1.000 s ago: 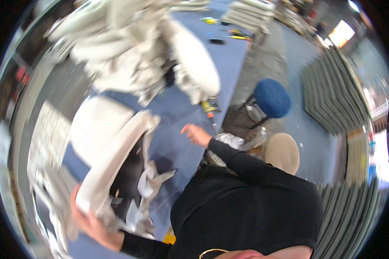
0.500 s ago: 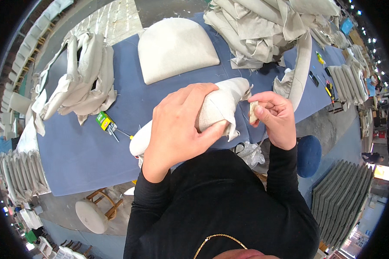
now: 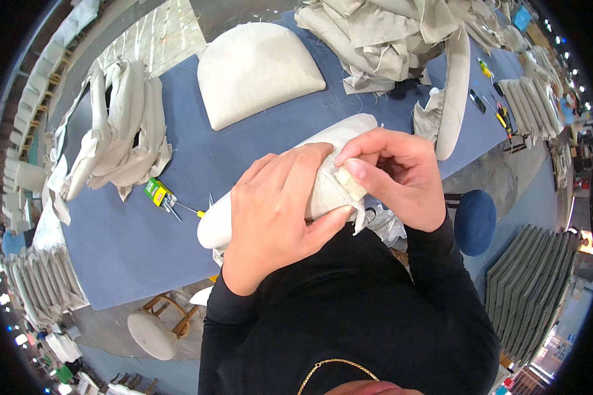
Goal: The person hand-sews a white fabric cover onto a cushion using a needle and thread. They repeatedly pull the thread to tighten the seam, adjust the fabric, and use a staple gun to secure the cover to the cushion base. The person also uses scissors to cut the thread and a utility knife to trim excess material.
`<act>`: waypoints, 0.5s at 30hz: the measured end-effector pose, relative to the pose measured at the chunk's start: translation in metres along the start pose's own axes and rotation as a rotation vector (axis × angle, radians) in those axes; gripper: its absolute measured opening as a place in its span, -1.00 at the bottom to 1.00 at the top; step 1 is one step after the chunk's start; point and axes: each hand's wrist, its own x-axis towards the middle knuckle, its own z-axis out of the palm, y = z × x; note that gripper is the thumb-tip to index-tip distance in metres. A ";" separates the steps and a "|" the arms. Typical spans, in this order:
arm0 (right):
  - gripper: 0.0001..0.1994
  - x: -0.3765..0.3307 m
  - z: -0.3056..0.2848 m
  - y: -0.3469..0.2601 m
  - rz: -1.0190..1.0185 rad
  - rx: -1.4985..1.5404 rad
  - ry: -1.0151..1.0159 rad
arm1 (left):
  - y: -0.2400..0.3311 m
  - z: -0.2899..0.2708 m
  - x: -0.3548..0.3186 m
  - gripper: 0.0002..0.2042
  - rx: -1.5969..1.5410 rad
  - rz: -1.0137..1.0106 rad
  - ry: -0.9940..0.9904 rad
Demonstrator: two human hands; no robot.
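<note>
A long, cream padded upholstery piece (image 3: 215, 222) lies slantwise in front of me at the table's near edge. My left hand (image 3: 275, 209) wraps over its middle, thumb on the near side and fingers on the far side, pressing the woven fabric cover (image 3: 324, 191). At the right end of this piece, my right hand (image 3: 405, 179) pinches a small, flat, pale yellowish piece (image 3: 350, 182) between thumb and forefinger. That small piece rests against the folded fabric, whose frayed edge hangs below it. What it is made of I cannot tell.
A rounded cream seat cushion (image 3: 260, 76) lies on the blue table (image 3: 135, 253). Piled fabric covers (image 3: 375, 46) stand behind, with more covers (image 3: 122, 125) at left. A green-yellow box (image 3: 157, 192) sits beside a screwdriver (image 3: 190, 209). A blue stool (image 3: 476, 222) stands at right.
My right hand has moved left, bringing the small pale piece from beside the padded piece onto its fabric-covered end. My left hand keeps its grip. The whole view has shifted slightly.
</note>
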 end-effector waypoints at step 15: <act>-0.88 0.012 -0.012 0.009 -0.077 -0.071 0.049 | 0.002 0.012 0.021 -0.45 0.009 -0.039 -0.051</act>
